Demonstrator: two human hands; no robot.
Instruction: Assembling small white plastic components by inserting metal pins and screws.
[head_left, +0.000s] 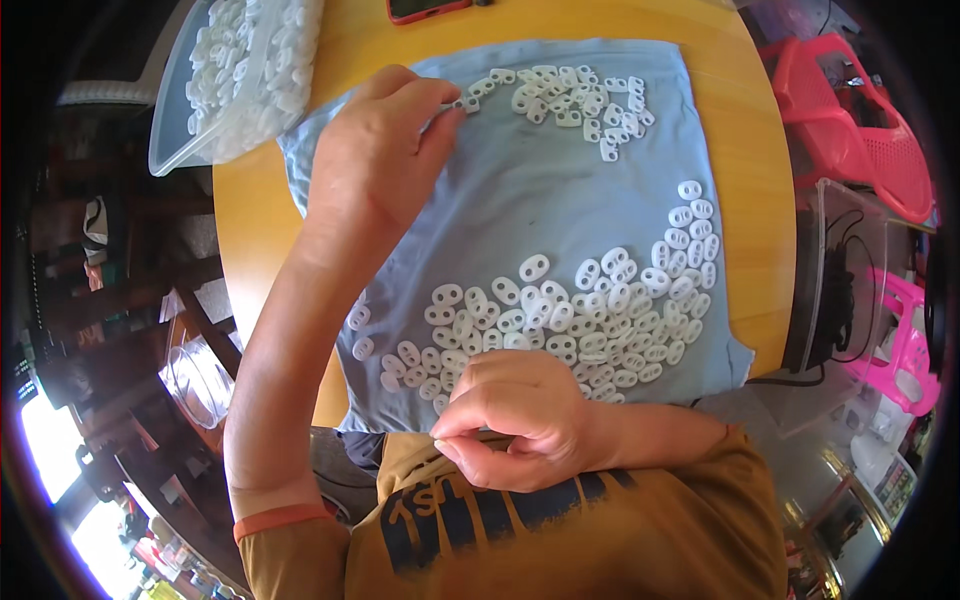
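Note:
My left hand [375,150] reaches to the far left part of a light blue cloth [560,200]. Its thumb and forefinger close around a small white two-holed piece [459,104], at the end of a short line of similar small pieces [482,88]. Close to my body, my right hand [520,415] is closed with thumb and fingertip pressed together. Anything in that pinch is too small or hidden to make out. Just beyond it spreads a pile of white oval two-holed pieces [600,320], partly covered by the hand.
Smaller white pieces [570,95] lie clustered on the cloth's far side. A clear plastic bag of white pieces [250,70] sits in a grey-blue tray [170,110] at far left. A red-edged phone [425,10] lies on the wooden table [755,200]. Pink chairs [850,120] stand right.

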